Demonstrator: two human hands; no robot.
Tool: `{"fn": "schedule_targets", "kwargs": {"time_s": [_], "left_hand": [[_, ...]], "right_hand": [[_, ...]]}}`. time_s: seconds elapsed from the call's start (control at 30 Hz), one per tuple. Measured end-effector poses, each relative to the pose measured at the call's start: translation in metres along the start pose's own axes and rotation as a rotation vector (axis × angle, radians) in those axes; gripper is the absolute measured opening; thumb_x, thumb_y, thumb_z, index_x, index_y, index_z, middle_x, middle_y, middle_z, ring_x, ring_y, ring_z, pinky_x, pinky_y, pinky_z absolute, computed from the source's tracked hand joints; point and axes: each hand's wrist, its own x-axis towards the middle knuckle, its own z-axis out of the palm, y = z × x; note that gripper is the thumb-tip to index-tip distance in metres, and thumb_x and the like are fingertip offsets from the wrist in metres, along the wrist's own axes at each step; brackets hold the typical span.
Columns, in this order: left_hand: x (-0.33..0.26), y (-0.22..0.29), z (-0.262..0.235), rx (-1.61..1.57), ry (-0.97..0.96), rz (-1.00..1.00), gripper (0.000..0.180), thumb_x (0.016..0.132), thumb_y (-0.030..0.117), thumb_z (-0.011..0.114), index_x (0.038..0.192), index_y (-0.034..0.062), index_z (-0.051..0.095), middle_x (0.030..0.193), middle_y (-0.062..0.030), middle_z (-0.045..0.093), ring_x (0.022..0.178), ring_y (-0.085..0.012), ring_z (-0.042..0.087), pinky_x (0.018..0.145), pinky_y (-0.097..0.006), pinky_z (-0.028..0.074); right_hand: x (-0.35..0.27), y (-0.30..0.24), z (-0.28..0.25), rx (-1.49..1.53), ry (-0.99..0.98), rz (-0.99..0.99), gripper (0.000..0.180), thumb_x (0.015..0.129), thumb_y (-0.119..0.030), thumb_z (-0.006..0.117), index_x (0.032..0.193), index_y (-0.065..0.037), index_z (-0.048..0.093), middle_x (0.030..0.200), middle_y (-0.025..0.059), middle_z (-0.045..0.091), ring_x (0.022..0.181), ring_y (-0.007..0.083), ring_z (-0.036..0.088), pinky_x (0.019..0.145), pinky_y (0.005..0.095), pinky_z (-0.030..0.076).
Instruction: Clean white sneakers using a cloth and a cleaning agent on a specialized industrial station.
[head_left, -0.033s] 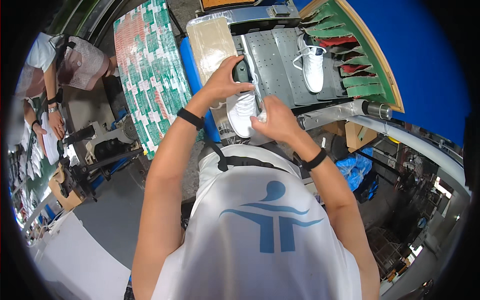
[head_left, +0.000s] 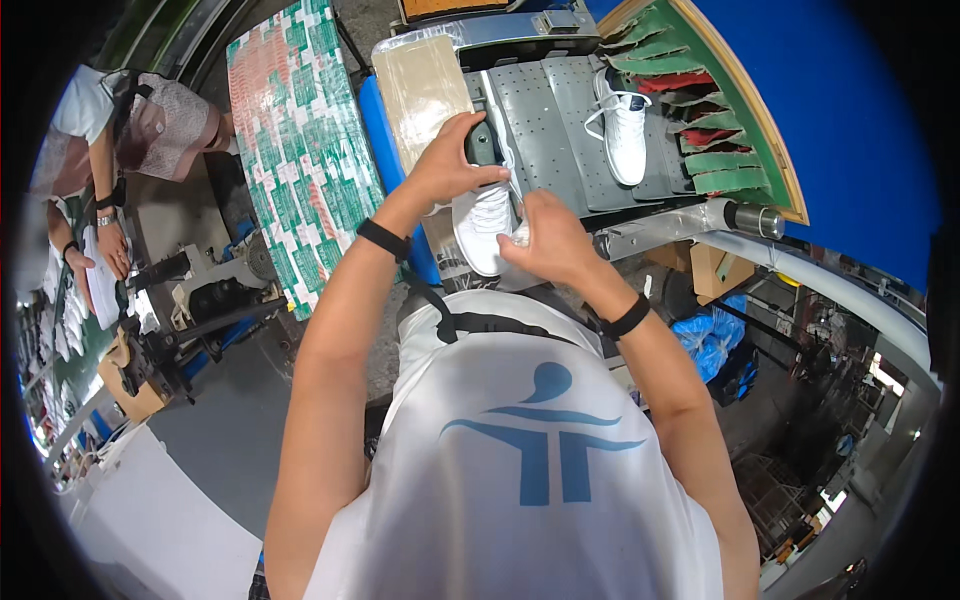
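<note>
A white lace-up sneaker (head_left: 484, 222) points toward me at the near edge of the conveyor. A dark green block, apparently a shoe last (head_left: 482, 146), sticks out of its opening. My left hand (head_left: 438, 168) is closed round the sneaker's heel end, thumb across the top near the last. My right hand (head_left: 552, 238) is closed beside the sneaker's right flank, thumb and fingers pinched on a small whitish bit that I cannot make out. A second white sneaker (head_left: 626, 140), its laces loose, stands on the dark perforated conveyor (head_left: 540, 110) to the right.
Green and red fabric strips (head_left: 715, 130) hang in a wood-edged opening right of the conveyor. A tan board (head_left: 425, 95) lies at its left, beside a table covered in green-and-white printed sheeting (head_left: 305, 150). Far left, a co-worker's hands (head_left: 108, 245) hold a white shoe piece. Blue plastic bags (head_left: 708, 335) lie lower right.
My right hand has shifted very slightly left, closer against the sneaker's side. The left hand and both sneakers look practically unchanged.
</note>
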Motion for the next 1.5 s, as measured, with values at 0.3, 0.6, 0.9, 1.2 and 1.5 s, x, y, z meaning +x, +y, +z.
{"fn": "schedule_targets", "kwargs": {"time_s": [0.3, 0.6, 0.9, 1.2, 1.5], "left_hand": [[-0.004, -0.006, 0.003, -0.147, 0.134, 0.002, 0.087, 0.079, 0.022, 0.098, 0.155, 0.0059, 0.058, 0.151, -0.0166, 0.061, 0.143, -0.0278, 0.058, 0.122, -0.039, 0.045], [-0.004, -0.006, 0.010, -0.074, 0.152, 0.034, 0.086, 0.079, 0.028, 0.098, 0.153, 0.0051, 0.059, 0.152, -0.0183, 0.060, 0.142, -0.0317, 0.059, 0.121, -0.041, 0.045], [-0.010, -0.008, 0.006, -0.264, 0.106, -0.002, 0.088, 0.079, 0.033, 0.097, 0.153, 0.0044, 0.058, 0.155, -0.0209, 0.058, 0.144, -0.0348, 0.057, 0.122, -0.041, 0.045], [-0.005, -0.010, 0.016, -0.061, 0.149, 0.018, 0.092, 0.079, 0.036, 0.097, 0.156, 0.0043, 0.057, 0.158, -0.0233, 0.055, 0.147, -0.0364, 0.055, 0.123, -0.041, 0.044], [-0.005, -0.005, 0.013, -0.155, 0.147, 0.007, 0.091, 0.078, 0.035, 0.099, 0.155, 0.0052, 0.059, 0.159, -0.0219, 0.055, 0.147, -0.0341, 0.056, 0.122, -0.041, 0.046]], "right_hand": [[-0.059, -0.014, -0.033, -0.013, -0.168, -0.008, 0.057, 0.079, -0.039, 0.085, 0.102, 0.008, 0.064, 0.102, 0.0281, 0.066, 0.094, 0.0483, 0.069, 0.085, 0.0538, 0.059], [-0.023, -0.005, -0.007, -0.043, -0.013, -0.017, 0.053, 0.082, -0.036, 0.084, 0.100, 0.008, 0.063, 0.102, 0.0286, 0.067, 0.095, 0.0487, 0.068, 0.084, 0.0538, 0.057], [-0.099, 0.060, -0.014, -0.132, -0.304, 0.154, 0.049, 0.084, -0.037, 0.081, 0.102, 0.006, 0.065, 0.101, 0.0294, 0.067, 0.097, 0.0492, 0.069, 0.088, 0.0548, 0.056], [-0.013, 0.005, 0.013, 0.098, 0.018, 0.053, 0.048, 0.085, -0.035, 0.081, 0.104, 0.005, 0.061, 0.103, 0.0269, 0.064, 0.099, 0.0484, 0.065, 0.088, 0.0526, 0.053], [-0.058, -0.031, -0.004, -0.022, -0.078, 0.073, 0.055, 0.081, -0.037, 0.086, 0.103, 0.007, 0.062, 0.102, 0.0275, 0.065, 0.092, 0.0475, 0.068, 0.080, 0.0537, 0.057]]}}
